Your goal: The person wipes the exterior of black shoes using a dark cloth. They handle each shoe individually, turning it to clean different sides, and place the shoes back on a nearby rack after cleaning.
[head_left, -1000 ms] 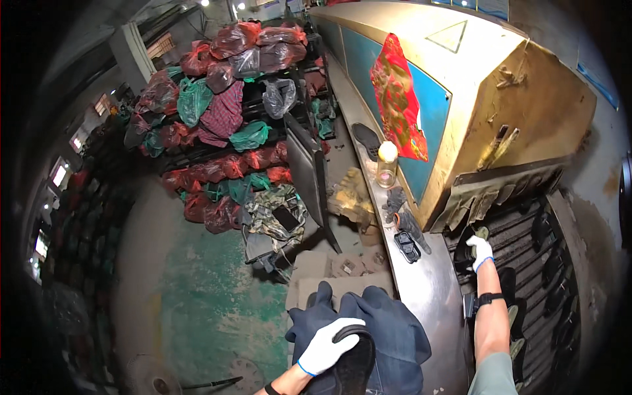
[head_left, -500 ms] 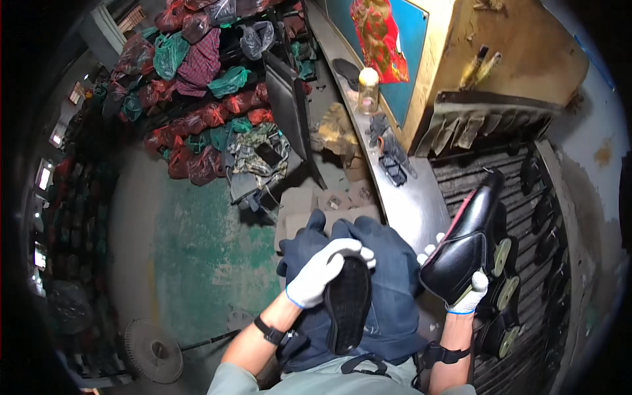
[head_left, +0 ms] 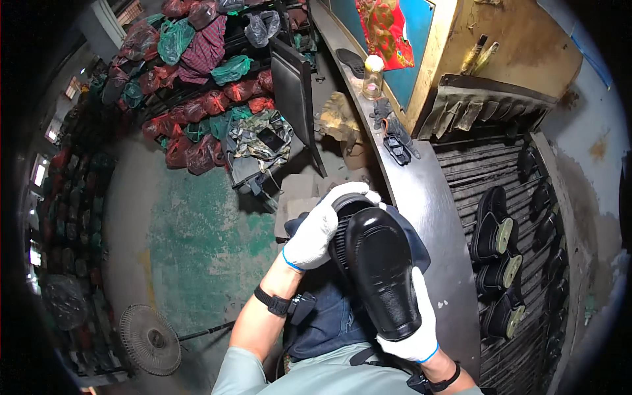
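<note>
My left hand (head_left: pixel 312 236), in a white glove, grips the toe end of a black ridged shoe sole (head_left: pixel 340 245). In my white-gloved right hand (head_left: pixel 419 332) is a glossy black shoe (head_left: pixel 382 263), held at its narrower lower end, toe pointing away from me. The shoe lies over much of the sole, hiding it; whether the two are pressed together I cannot tell. Both pieces are above my lap, where dark blue trousers (head_left: pixel 322 329) show.
A metal bench (head_left: pixel 421 197) runs along my right, bearing a jar (head_left: pixel 372 78) and dark gloves (head_left: pixel 395 138). Beyond it, several black shoes (head_left: pixel 494 230) sit on a slatted rack (head_left: pixel 461 164). At left are a chair (head_left: pixel 291 92), bagged bundles (head_left: pixel 204 151) and a fan (head_left: pixel 151 339).
My right hand has brought the shoe leftward from above the rack to the sole. The left hand has risen slightly, and the sole is now partly covered.
</note>
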A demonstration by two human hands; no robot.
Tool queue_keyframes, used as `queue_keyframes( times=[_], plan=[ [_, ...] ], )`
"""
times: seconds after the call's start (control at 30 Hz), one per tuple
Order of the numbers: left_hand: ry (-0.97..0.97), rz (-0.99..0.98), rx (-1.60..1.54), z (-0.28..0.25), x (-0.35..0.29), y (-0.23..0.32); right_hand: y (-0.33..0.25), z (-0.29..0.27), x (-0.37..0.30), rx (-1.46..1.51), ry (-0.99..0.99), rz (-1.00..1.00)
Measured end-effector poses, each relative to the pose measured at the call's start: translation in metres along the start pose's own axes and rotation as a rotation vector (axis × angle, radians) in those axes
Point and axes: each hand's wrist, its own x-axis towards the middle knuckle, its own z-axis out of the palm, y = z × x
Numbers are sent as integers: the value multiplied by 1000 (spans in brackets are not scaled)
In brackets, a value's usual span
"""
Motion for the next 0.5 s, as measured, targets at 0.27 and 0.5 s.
queue_keyframes(
  times=[0.27,0.5],
  plan=[
    [-67,-37,73,-4,-1,11,-6,7,2,46,-78,77],
    [-35,-114,-4,2,-2,13,9,12,2,178,-57,98]
  ],
)
